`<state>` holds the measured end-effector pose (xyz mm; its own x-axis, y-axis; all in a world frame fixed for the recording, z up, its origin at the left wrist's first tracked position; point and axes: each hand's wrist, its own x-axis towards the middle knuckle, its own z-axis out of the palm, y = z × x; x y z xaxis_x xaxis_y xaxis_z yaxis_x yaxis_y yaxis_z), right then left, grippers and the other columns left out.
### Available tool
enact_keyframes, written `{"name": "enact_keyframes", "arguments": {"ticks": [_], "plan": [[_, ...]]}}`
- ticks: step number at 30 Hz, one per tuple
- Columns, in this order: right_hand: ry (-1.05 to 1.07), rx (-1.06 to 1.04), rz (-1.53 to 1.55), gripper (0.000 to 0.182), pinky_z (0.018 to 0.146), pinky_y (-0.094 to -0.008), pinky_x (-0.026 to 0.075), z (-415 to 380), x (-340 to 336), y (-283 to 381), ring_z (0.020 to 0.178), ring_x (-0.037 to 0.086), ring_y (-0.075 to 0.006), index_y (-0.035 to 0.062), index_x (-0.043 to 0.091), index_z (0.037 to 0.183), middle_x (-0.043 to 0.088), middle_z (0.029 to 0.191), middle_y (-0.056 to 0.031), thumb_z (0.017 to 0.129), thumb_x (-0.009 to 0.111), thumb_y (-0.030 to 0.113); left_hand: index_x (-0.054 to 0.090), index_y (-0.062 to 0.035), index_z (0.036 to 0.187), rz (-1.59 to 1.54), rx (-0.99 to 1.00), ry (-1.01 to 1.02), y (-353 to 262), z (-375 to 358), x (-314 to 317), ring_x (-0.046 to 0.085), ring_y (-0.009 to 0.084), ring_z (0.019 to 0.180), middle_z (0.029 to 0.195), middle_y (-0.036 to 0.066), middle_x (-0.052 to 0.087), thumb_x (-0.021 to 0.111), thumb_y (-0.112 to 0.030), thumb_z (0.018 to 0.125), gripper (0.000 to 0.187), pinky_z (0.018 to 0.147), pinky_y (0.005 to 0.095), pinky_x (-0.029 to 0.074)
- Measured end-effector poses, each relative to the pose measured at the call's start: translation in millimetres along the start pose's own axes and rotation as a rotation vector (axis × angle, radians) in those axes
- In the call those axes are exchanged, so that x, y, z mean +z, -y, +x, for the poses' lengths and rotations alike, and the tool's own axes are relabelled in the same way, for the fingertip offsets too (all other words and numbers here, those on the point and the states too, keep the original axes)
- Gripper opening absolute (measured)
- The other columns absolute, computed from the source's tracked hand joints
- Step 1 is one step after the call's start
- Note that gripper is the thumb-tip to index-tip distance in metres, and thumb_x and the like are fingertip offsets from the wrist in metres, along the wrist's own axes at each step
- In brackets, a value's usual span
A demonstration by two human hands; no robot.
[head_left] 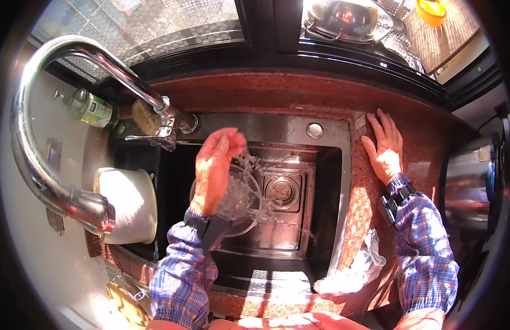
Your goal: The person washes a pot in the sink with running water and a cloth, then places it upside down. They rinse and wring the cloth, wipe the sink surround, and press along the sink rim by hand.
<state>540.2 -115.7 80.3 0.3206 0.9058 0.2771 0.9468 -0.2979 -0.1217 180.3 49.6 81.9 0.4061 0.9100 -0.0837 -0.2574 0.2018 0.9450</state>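
My left hand (pixel 214 173) is over the left part of the steel sink (pixel 271 231), its fingers curled together and slightly blurred. Water splashes beside and below it, above a round clear bowl (pixel 241 217) that the hand and the splashes partly hide. Whether the fingers hold anything cannot be made out. My right hand (pixel 386 146) lies flat on the red stone counter (pixel 417 132) right of the sink, fingers spread, with nothing in it.
A chrome faucet (pixel 24 121) arches at the left over a white pot (pixel 125 206). Behind are a green soap bottle (pixel 95 110) and a brown brush (pixel 145 117). A white cloth (pixel 357 272) lies at the front right; a metal pot (pixel 469 184) stands far right.
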Motion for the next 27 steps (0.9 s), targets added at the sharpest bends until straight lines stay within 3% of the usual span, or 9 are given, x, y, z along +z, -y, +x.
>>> {"name": "enact_keyframes", "arguments": {"ticks": [3, 4, 9, 12, 15, 16, 21, 24, 27], "plan": [[-0.001, 0.01, -0.009, 0.056, 0.118, -0.0481, 0.025, 2.5, -1.7, 2.5, 0.145, 0.033, -0.0341, 0.0181, 0.049, 0.145, 0.037, 0.157, -0.0115, 0.094, 0.06, 0.036, 0.064, -0.0028, 0.122, 1.182, 0.685, 0.04, -1.6, 43.9, 1.6, 0.058, 0.0309, 0.114, 0.115, 0.013, 0.064, 0.061, -0.025, 0.097, 0.034, 0.099, 0.0393, 0.044], [-0.007, 0.006, -0.009, 0.056, 0.118, -0.0482, 0.025, 2.5, -1.0, 1.6, 0.145, 0.033, -0.0341, 0.018, 0.049, 0.145, 0.037, 0.157, -0.0115, 0.094, 0.06, 0.036, 0.062, -0.0027, 0.127, 1.438, 0.567, 0.126, -7.7, 40.7, -0.5, 0.053, 0.0367, 0.123, 0.129, 0.017, 0.058, 0.061, -0.025, 0.096, 0.038, 0.104, 0.0424, 0.042], [-0.003, 0.012, -0.009, 0.056, 0.118, -0.0485, 0.025, 1.7, 0.1, 0.9, 0.145, 0.033, -0.0343, 0.0177, 0.049, 0.146, 0.037, 0.158, -0.0118, 0.094, 0.06, 0.036, 0.06, 0.0036, 0.125, 1.516, 0.509, -0.093, -1.8, 35.0, -33.8, 0.051, 0.0388, 0.123, 0.13, 0.019, 0.055, 0.064, -0.031, 0.094, 0.047, 0.104, 0.0488, 0.042], [-0.008, 0.011, -0.011, 0.056, 0.118, -0.0485, 0.025, 1.0, -0.1, 0.1, 0.145, 0.033, -0.0345, 0.0174, 0.049, 0.145, 0.037, 0.157, -0.0123, 0.094, 0.06, 0.036, 0.059, 0.0111, 0.12, 1.629, 0.65, -0.213, 11.0, 36.8, -16.7, 0.05, 0.0406, 0.121, 0.128, 0.021, 0.053, 0.065, -0.037, 0.092, 0.056, 0.1, 0.049, 0.042], [-0.007, -0.006, -0.006, 0.056, 0.118, -0.0483, 0.025, 2.3, -2.5, 1.1, 0.145, 0.034, -0.0347, 0.0169, 0.049, 0.145, 0.037, 0.157, -0.0127, 0.094, 0.06, 0.036, 0.061, 0.0106, 0.116, 1.677, 0.51, -0.218, 8.8, 43.7, 20.7, 0.051, 0.0368, 0.114, 0.119, 0.018, 0.055, 0.061, -0.039, 0.094, 0.054, 0.092, 0.0472, 0.043], [-0.003, -0.003, -0.003, 0.055, 0.118, -0.0482, 0.025, 2.5, -3.0, 1.5, 0.145, 0.034, -0.0347, 0.0168, 0.049, 0.145, 0.037, 0.157, -0.0127, 0.094, 0.06, 0.035, 0.063, 0.0096, 0.111, 1.706, 0.6, -0.237, 13.7, 42.4, 28.2, 0.05, 0.0335, 0.109, 0.113, 0.016, 0.054, 0.059, -0.041, 0.095, 0.054, 0.088, 0.0459, 0.04], [-0.003, 0.0, -0.002, 0.055, 0.118, -0.0483, 0.025, 2.4, -1.9, 1.1, 0.145, 0.034, -0.0349, 0.0169, 0.049, 0.144, 0.037, 0.157, -0.0128, 0.093, 0.061, 0.035, 0.064, 0.0058, 0.113, 1.601, 0.556, -0.21, 25.3, 33.0, 66.1, 0.049, 0.0316, 0.112, 0.116, 0.013, 0.053, 0.061, -0.042, 0.093, 0.051, 0.091, 0.0479, 0.037], [-0.01, -0.001, 0.0, 0.056, 0.118, -0.0484, 0.026, 1.7, 0.8, 1.2, 0.145, 0.034, -0.035, 0.0172, 0.05, 0.144, 0.037, 0.157, -0.0124, 0.093, 0.061, 0.035, 0.064, -0.0038, 0.122, 1.415, 0.562, 0.121, 20.4, 20.0, 78.4, 0.05, 0.0312, 0.118, 0.121, 0.009, 0.056, 0.062, -0.036, 0.094, 0.042, 0.095, 0.0489, 0.039], [-0.015, -0.004, -0.012, 0.056, 0.118, -0.0483, 0.026, 1.6, 0.3, -2.6, 0.145, 0.034, -0.0347, 0.0173, 0.049, 0.145, 0.037, 0.157, -0.012, 0.093, 0.061, 0.035, 0.064, -0.0005, 0.121, 1.41, 0.559, -0.056, 25.1, 24.4, 62.5, 0.049, 0.0324, 0.121, 0.129, 0.012, 0.055, 0.062, -0.037, 0.093, 0.046, 0.098, 0.0488, 0.038]]}}
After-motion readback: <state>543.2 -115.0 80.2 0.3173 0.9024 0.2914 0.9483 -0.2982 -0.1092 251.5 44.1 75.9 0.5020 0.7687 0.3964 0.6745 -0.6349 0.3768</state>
